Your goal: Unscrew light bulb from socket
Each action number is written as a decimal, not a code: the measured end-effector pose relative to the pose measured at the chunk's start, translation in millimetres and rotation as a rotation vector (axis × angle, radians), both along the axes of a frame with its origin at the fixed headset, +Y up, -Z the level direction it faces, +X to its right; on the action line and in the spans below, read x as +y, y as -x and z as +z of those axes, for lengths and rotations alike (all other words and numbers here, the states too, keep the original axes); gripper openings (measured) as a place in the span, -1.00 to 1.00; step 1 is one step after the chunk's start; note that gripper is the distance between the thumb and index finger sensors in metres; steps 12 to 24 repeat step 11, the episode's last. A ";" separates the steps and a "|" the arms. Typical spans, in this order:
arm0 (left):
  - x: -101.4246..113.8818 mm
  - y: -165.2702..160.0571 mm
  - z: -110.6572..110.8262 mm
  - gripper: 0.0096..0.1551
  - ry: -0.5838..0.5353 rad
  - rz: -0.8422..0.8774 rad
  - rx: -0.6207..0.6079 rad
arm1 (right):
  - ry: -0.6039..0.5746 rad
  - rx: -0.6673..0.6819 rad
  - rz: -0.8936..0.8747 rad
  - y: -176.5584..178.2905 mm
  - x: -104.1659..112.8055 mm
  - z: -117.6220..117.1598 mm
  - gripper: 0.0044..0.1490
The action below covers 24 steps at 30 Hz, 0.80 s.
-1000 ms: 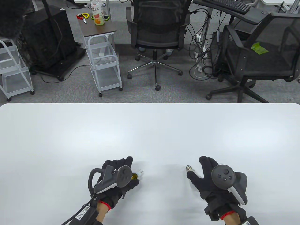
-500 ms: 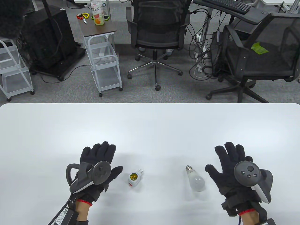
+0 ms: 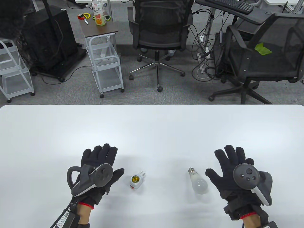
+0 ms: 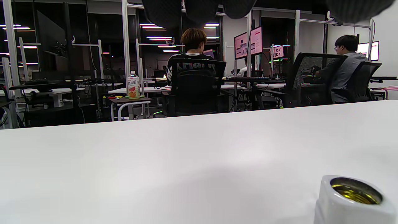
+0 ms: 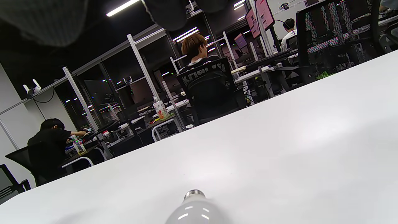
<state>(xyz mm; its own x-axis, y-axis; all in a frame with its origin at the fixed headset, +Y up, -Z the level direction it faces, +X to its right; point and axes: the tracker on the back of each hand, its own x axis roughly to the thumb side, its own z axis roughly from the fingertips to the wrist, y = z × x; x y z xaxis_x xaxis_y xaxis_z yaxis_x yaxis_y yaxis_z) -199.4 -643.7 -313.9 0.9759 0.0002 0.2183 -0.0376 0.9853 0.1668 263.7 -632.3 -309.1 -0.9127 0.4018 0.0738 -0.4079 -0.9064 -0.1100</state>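
Now light bulb and socket apart (near edge), both grips spread: left hand, right hand.

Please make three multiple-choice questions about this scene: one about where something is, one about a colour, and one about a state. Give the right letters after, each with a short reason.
1. Where does the light bulb lie?
A. Screwed into the socket
B. On the table, between the socket and the right hand
C. In the left hand

2. What colour is the metal inside the socket?
A. Brass yellow
B. Blue
C. Black

3. What are the two hands doing?
A. Both grip the bulb
B. The left hand holds the socket
C. Both are spread open, holding nothing

Answers:
1 B: the bulb lies on its side on the white table, apart from the socket, just left of the right hand.
2 A: the left wrist view shows a yellow threaded ring in the white body.
3 C: the left hand and the right hand have fingers spread, touching neither thing.
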 end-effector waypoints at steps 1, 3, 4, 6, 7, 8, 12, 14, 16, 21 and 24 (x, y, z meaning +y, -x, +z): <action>-0.9 -0.5 -0.3 0.11 0.005 -0.008 -0.001 | 0.007 0.000 0.006 0.5 -1.2 -0.5 0.17; -1.2 -0.6 -0.5 0.11 0.005 -0.013 0.000 | 0.009 -0.001 0.010 1.1 -2.2 -0.8 0.17; -1.2 -0.4 -0.6 0.11 0.006 -0.012 0.000 | 0.010 0.000 0.011 1.5 -2.6 -0.9 0.17; -0.8 0.4 -0.7 0.11 0.007 -0.004 0.003 | 0.013 0.001 0.021 2.6 -3.3 -1.1 0.17; -0.9 0.6 -0.8 0.11 0.008 -0.003 0.004 | 0.014 0.002 0.022 3.0 -3.5 -1.2 0.17; -1.2 0.7 -1.0 0.11 0.009 -0.005 0.005 | 0.017 0.004 0.024 3.5 -4.1 -1.5 0.17; -3.5 0.1 -2.1 0.11 0.024 -0.014 0.007 | 0.034 0.007 0.042 5.2 -6.7 -2.5 0.17; -3.5 0.1 -2.1 0.11 0.024 -0.014 0.007 | 0.034 0.007 0.042 5.2 -6.7 -2.5 0.17; -3.5 0.1 -2.1 0.11 0.024 -0.014 0.007 | 0.034 0.007 0.042 5.2 -6.7 -2.5 0.17; -3.5 0.1 -2.1 0.11 0.024 -0.014 0.007 | 0.034 0.007 0.042 5.2 -6.7 -2.5 0.17; -3.5 0.1 -2.1 0.11 0.024 -0.014 0.007 | 0.034 0.007 0.042 5.2 -6.7 -2.5 0.17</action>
